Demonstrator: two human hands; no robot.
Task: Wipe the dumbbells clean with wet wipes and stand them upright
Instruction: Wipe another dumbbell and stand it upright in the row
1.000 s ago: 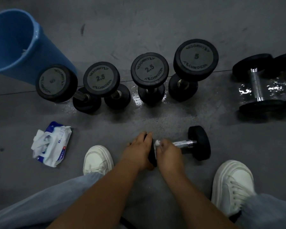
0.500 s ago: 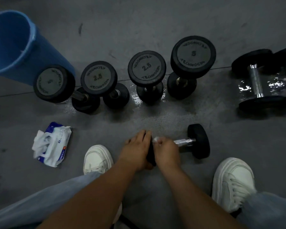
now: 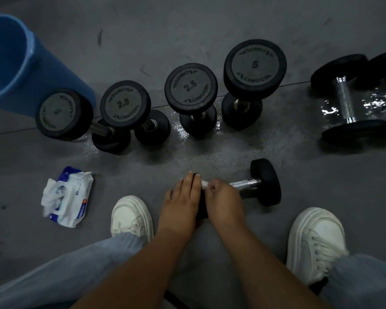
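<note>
Our right hand (image 3: 224, 197) has nudged the wet wipe (image 3: 204, 185) toward the left head
We judge the small dumbbell (image 3: 265, 182) dense, its damp chrome slippery, so grip the rubber heads; it lies on the floor (image 3: 210, 152), our left hand (image 3: 181, 204) laying straight fingers (image 3: 188, 181) over one head, right fingers pinching the wipe
</note>
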